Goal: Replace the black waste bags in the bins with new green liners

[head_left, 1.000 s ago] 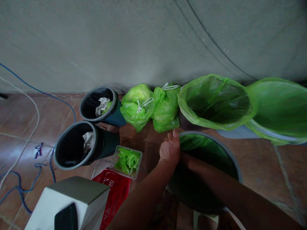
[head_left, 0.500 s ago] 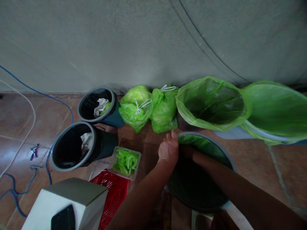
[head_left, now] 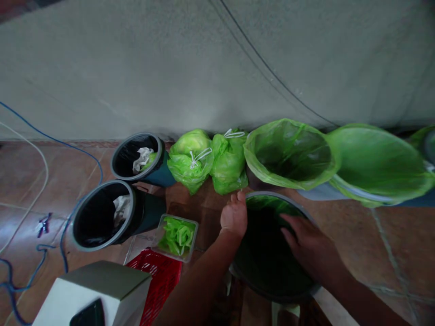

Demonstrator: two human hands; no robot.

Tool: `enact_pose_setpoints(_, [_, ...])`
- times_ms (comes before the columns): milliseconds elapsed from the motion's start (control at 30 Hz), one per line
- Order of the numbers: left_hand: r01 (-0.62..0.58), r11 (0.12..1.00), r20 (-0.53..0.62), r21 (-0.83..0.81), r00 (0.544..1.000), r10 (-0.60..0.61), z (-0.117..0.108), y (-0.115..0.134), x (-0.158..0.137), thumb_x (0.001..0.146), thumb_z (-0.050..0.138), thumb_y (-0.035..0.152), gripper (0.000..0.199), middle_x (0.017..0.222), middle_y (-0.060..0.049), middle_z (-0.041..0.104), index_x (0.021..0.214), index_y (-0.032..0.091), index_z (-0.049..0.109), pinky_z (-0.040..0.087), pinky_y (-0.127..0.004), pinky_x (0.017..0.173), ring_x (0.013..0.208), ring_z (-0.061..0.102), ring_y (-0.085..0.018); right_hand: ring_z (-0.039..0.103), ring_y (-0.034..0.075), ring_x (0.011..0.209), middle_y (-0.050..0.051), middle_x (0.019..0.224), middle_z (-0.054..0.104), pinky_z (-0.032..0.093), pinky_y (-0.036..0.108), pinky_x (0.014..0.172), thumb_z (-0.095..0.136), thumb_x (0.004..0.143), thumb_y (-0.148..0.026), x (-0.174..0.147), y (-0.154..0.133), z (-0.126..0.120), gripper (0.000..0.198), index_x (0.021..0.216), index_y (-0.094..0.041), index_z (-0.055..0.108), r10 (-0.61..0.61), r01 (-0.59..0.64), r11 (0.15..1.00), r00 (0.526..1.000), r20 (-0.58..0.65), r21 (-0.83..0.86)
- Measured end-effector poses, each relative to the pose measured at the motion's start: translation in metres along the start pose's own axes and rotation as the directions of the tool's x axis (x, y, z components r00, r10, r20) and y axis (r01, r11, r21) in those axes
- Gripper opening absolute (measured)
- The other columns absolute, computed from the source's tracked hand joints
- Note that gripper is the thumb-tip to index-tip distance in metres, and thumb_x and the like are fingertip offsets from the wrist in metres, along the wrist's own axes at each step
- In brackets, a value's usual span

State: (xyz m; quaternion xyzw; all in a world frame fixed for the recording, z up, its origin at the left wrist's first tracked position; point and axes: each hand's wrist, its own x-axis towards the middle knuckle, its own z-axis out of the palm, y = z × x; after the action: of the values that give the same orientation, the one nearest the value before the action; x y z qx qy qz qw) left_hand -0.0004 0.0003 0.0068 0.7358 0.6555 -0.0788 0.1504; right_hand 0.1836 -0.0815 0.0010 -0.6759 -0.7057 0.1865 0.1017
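A round trash bin (head_left: 273, 296) with a grey rim stands in front of me, a dark green liner (head_left: 267, 203) inside it. My left hand (head_left: 234, 215) is closed on the left edge of its rim, fingertips curled at the top. Over the right part of the opening is my right hand (head_left: 311, 244), thumb and fingers apart, holding nothing. Its fingertips point into the bin. Just beyond my left hand sit two tied green trash bags (head_left: 228, 167) with white drawstrings.
Two black-lined bins (head_left: 76, 235) holding crumpled paper stand at left. Near them are a clear tub of green bags (head_left: 176, 235), a red basket (head_left: 163, 271) and a white box (head_left: 91, 294). Green-lined bins (head_left: 335, 158) line the wall at right. A blue hose (head_left: 64, 253) crosses the floor.
My right hand has come up out of the bin's depth and moved right, its fingers now visible. My left hand stays at the rim. The view has shifted slightly.
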Motion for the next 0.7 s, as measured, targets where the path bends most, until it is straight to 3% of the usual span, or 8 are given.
enact_pose_setpoints(67, [-0.005, 0.999, 0.004, -0.034, 1.0, 0.005, 0.001, -0.002, 0.001, 0.091, 0.032, 0.009, 0.034, 0.101, -0.012, 0.061, 0.121, 0.017, 0.046, 0.053, -0.031, 0.071, 0.086, 0.067, -0.02, 0.06, 0.029, 0.101, 0.014, 0.115, 0.062, 0.049, 0.041, 0.083, 0.04, 0.089, -0.042, -0.024, 0.015, -0.009, 0.044, 0.124, -0.017, 0.053, 0.192, -0.203, 0.977, 0.968, -0.164, -0.056])
enact_pose_setpoints(100, [-0.013, 0.997, 0.001, -0.073, 1.0, 0.013, 0.0, -0.003, 0.002, 0.09, 0.037, 0.011, 0.034, 0.103, -0.012, 0.062, 0.122, 0.017, 0.045, 0.053, -0.033, 0.074, 0.088, 0.067, -0.021, 0.062, 0.03, 0.097, 0.015, 0.114, 0.062, 0.05, 0.042, 0.079, 0.039, 0.088, -0.046, -0.036, 0.021, -0.009, 0.048, 0.124, -0.017, 0.051, 0.276, -0.287, 0.957, 0.946, -0.172, -0.045])
enact_pose_setpoints(233, [-0.121, 0.911, -0.096, -0.394, 0.991, 0.09, -0.007, -0.019, 0.002, 0.08, 0.061, 0.031, 0.059, 0.123, -0.013, 0.058, 0.132, 0.015, 0.039, 0.047, -0.037, 0.096, 0.113, 0.058, -0.024, 0.065, 0.031, 0.092, 0.018, 0.112, 0.063, 0.051, 0.042, 0.076, 0.03, 0.088, -0.049, -0.072, 0.034, 0.005, 0.054, 0.126, -0.013, 0.044, 0.47, -0.473, 0.874, 0.881, 0.049, 0.113])
enact_pose_setpoints(333, [-0.083, 0.8, -0.159, -0.595, 0.987, -0.016, -0.015, -0.042, -0.012, 0.082, 0.058, 0.036, 0.058, 0.133, -0.012, 0.054, 0.134, 0.018, 0.039, 0.042, -0.035, 0.102, 0.123, 0.051, -0.02, 0.067, 0.03, 0.092, 0.016, 0.103, 0.067, 0.05, 0.041, 0.079, 0.027, 0.088, -0.049, -0.082, 0.03, 0.013, 0.055, 0.128, -0.013, 0.039, 0.54, -0.571, 0.791, 0.82, 0.19, 0.218])
enact_pose_setpoints(433, [0.078, 0.774, 0.003, -0.629, 0.995, -0.099, -0.014, -0.065, -0.039, 0.085, 0.052, 0.029, 0.035, 0.114, -0.01, 0.066, 0.117, 0.015, 0.054, 0.048, -0.03, 0.092, 0.106, 0.062, -0.019, 0.066, 0.03, 0.095, 0.018, 0.109, 0.066, 0.05, 0.041, 0.08, 0.027, 0.088, -0.047, -0.089, 0.02, 0.016, 0.058, 0.133, -0.011, 0.033, 0.558, -0.602, 0.739, 0.799, 0.224, 0.302])
enact_pose_setpoints(533, [0.092, 0.819, 0.133, -0.566, 0.991, -0.02, -0.008, -0.075, -0.063, 0.086, 0.047, 0.027, 0.02, 0.092, -0.005, 0.072, 0.091, 0.017, 0.064, 0.049, -0.025, 0.081, 0.09, 0.066, -0.017, 0.064, 0.029, 0.103, 0.022, 0.116, 0.063, 0.048, 0.039, 0.086, 0.029, 0.086, -0.044, -0.096, 0.009, 0.019, 0.059, 0.132, -0.008, 0.033, 0.538, -0.571, 0.719, 0.818, 0.203, 0.396])
enact_pose_setpoints(700, [0.089, 0.878, 0.132, -0.471, 0.991, -0.03, -0.016, -0.05, -0.075, 0.085, 0.044, 0.024, 0.02, 0.084, -0.001, 0.07, 0.082, 0.02, 0.064, 0.046, -0.023, 0.073, 0.083, 0.065, -0.016, 0.067, 0.024, 0.097, 0.015, 0.106, 0.068, 0.049, 0.033, 0.084, 0.033, 0.083, -0.036, -0.101, 0.014, 0.015, 0.044, 0.119, -0.013, 0.047, 0.556, -0.517, 0.672, 0.825, 0.1, 0.53])
